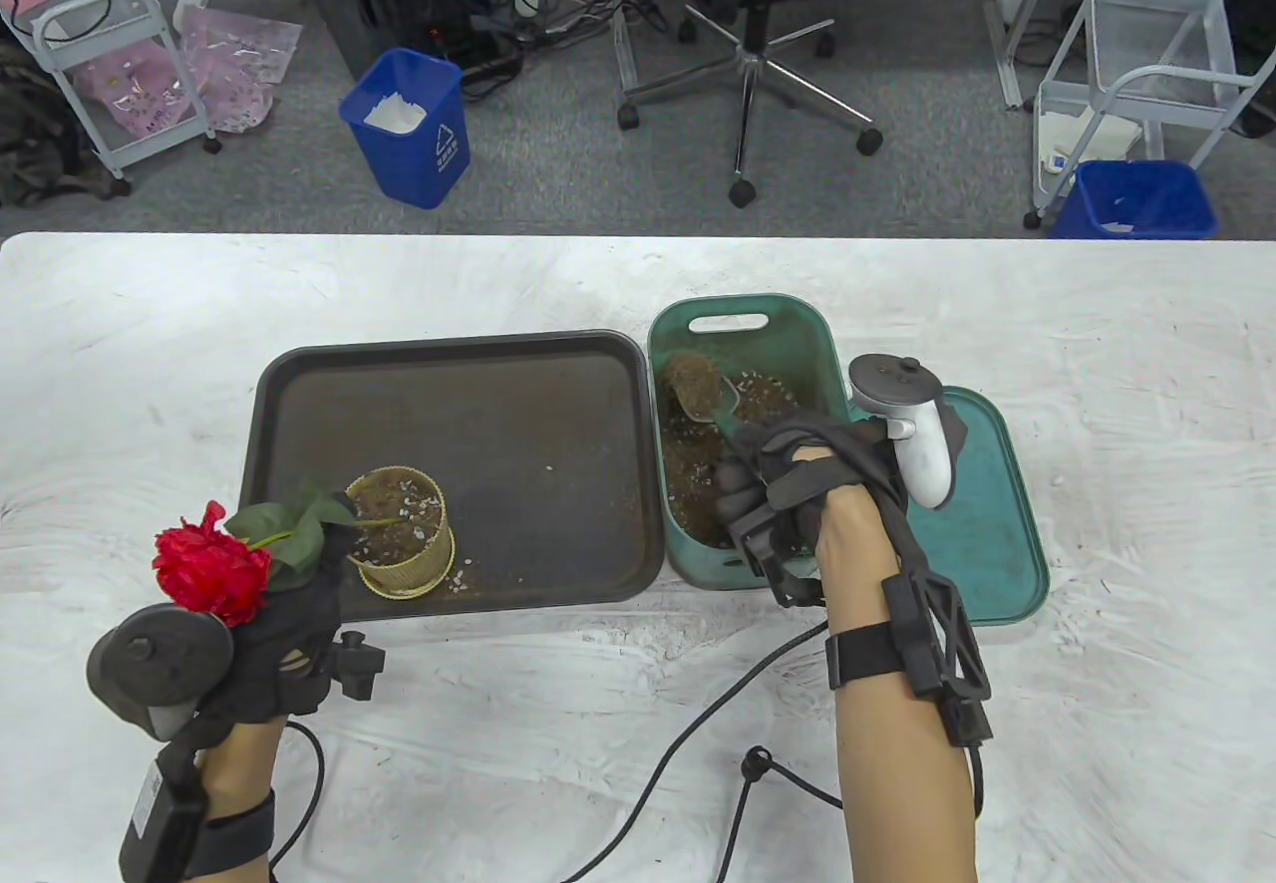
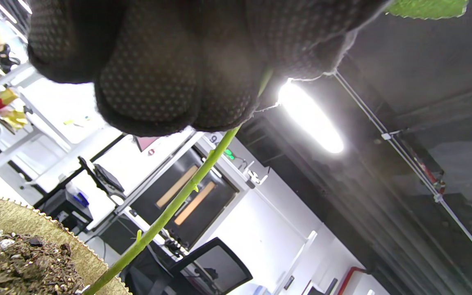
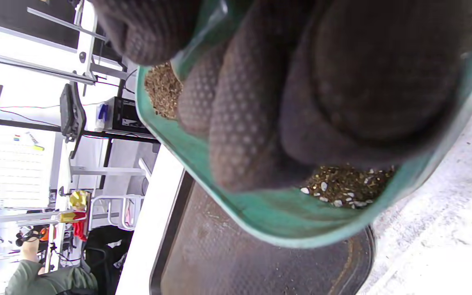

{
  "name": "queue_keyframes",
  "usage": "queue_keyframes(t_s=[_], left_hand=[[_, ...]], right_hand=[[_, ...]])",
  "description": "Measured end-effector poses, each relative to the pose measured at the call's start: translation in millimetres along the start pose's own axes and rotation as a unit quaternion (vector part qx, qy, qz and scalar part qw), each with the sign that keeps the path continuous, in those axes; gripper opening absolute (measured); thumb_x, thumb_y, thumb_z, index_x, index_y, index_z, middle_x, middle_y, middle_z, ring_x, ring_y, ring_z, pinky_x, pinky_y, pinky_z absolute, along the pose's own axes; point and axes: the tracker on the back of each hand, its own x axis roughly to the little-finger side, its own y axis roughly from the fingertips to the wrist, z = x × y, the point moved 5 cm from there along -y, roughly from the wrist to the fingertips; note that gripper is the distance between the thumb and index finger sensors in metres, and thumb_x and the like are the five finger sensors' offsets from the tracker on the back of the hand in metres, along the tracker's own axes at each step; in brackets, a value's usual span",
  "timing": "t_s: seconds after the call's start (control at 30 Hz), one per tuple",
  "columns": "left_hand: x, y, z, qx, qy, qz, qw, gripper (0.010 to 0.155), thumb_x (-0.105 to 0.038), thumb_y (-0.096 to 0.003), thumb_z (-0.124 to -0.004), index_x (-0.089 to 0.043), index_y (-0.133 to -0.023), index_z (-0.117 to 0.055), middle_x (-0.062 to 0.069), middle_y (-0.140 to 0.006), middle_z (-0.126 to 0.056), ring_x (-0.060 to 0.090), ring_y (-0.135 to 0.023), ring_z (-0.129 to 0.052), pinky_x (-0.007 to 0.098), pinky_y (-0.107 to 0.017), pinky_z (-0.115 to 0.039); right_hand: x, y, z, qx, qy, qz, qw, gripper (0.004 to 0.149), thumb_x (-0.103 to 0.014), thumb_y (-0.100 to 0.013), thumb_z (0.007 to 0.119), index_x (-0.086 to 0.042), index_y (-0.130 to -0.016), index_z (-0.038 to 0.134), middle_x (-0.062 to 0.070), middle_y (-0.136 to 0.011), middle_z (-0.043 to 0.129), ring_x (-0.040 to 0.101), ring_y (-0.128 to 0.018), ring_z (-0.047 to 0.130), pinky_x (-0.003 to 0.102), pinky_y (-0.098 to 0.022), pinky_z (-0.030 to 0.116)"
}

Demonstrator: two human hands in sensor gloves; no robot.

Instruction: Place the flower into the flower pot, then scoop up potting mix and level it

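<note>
Table view shows the left hand (image 1: 284,644) low at the tray's (image 1: 299,385) near-left corner, fingers curled round the one flower (image 1: 211,569), whose stem leans into the single flower pot (image 1: 404,544). Over the green bin (image 1: 827,345), the right hand (image 1: 788,494) grips one scoop (image 1: 703,395) heaped with potting mix (image 1: 693,474).

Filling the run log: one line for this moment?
left hand holds flower, stem in pot | right hand lifts loaded scoop over bin
</note>
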Motion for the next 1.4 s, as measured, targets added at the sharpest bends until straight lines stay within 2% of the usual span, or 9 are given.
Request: queue_keyframes(t_s=[0.2,0.33,0.67,0.87,1.03,1.13,1.27,1.4], left_hand=[[-1.1,0.0,-1.0,0.002,0.001,-0.001,1.0,0.044,-0.04,-0.0376,-0.078,-0.024,-0.077,-0.09,0.001,-0.066,-0.099,0.027,-0.044,-0.106,0.044,-0.044,-0.087],[-1.8,0.0,-1.3,0.003,-0.001,-0.004,1.0,0.044,-0.04,-0.0376,-0.078,-0.024,-0.077,-0.09,0.001,-0.066,-0.099,0.027,-0.043,-0.106,0.044,-0.044,-0.087],[-1.6,-0.6,0.4,0.0,-0.003,-0.002,1.0,0.044,-0.04,-0.0375,-0.078,-0.025,-0.077,-0.09,0.001,-0.065,-0.099,0.027,-0.043,-0.106,0.044,-0.044,-0.087],[-1.5,-0.9,1.3,-0.002,-0.003,-0.001,1.0,0.044,-0.039,-0.0375,-0.078,-0.025,-0.077,-0.09,0.001,-0.065,-0.099,0.027,-0.043,-0.106,0.044,-0.044,-0.087],[-2.3,-1.4,4.5,-0.007,-0.007,0.002,1.0,0.044,-0.039,-0.0369,-0.078,-0.025,-0.076,-0.091,0.0,-0.065,-0.1,0.027,-0.043,-0.106,0.044,-0.043,-0.087],[-2.3,-1.5,5.0,-0.009,-0.009,0.003,1.0,0.044,-0.039,-0.0368,-0.078,-0.024,-0.076,-0.091,0.0,-0.065,-0.1,0.027,-0.043,-0.106,0.044,-0.044,-0.087],[-2.3,-1.6,5.0,-0.009,-0.01,0.002,1.0,0.044,-0.039,-0.0366,-0.078,-0.024,-0.076,-0.091,0.0,-0.065,-0.1,0.027,-0.043,-0.106,0.044,-0.043,-0.087],[-2.1,-1.4,5.4,-0.011,-0.009,0.004,1.0,0.044,-0.039,-0.0366,-0.077,-0.024,-0.076,-0.091,0.0,-0.065,-0.1,0.027,-0.043,-0.106,0.044,-0.043,-0.087]], right_hand=[[-12.3,24.6,10.1,-0.011,0.01,-0.031,0.999,0.055,-0.03,-0.04,0.07,0.002,-0.085,0.07,0.012,-0.054,0.098,0.027,-0.025,0.109,0.039,-0.011,0.097],[-21.2,35.3,37.9,-0.044,0.025,-0.058,0.997,0.055,-0.03,-0.04,0.07,0.002,-0.085,0.07,0.012,-0.054,0.099,0.027,-0.024,0.11,0.038,-0.01,0.098],[-31.7,30.3,147.5,-0.143,0.058,-0.09,0.984,0.055,-0.031,-0.04,0.071,0.003,-0.084,0.07,0.013,-0.054,0.099,0.027,-0.024,0.11,0.038,-0.009,0.098],[-30.6,17.4,199.4,-0.167,0.103,-0.085,0.977,0.055,-0.031,-0.04,0.071,0.002,-0.084,0.07,0.013,-0.054,0.099,0.028,-0.024,0.11,0.039,-0.01,0.098],[-30.4,9.1,224.0,-0.153,0.153,-0.083,0.973,0.055,-0.031,-0.04,0.071,0.002,-0.084,0.07,0.013,-0.054,0.099,0.028,-0.024,0.11,0.039,-0.01,0.098],[-37.5,11.0,226.9,-0.113,0.193,-0.103,0.969,0.055,-0.031,-0.04,0.072,0.002,-0.084,0.071,0.013,-0.053,0.099,0.028,-0.024,0.11,0.04,-0.01,0.098],[-51.6,21.2,233.1,-0.057,0.27,-0.147,0.95,0.054,-0.032,-0.041,0.074,0.002,-0.084,0.072,0.013,-0.052,0.1,0.028,-0.023,0.11,0.04,-0.009,0.097],[-63.9,34.4,243.7,-0.009,0.354,-0.186,0.916,0.054,-0.032,-0.04,0.076,0.0,-0.084,0.073,0.013,-0.052,0.1,0.029,-0.023,0.109,0.041,-0.01,0.097]])
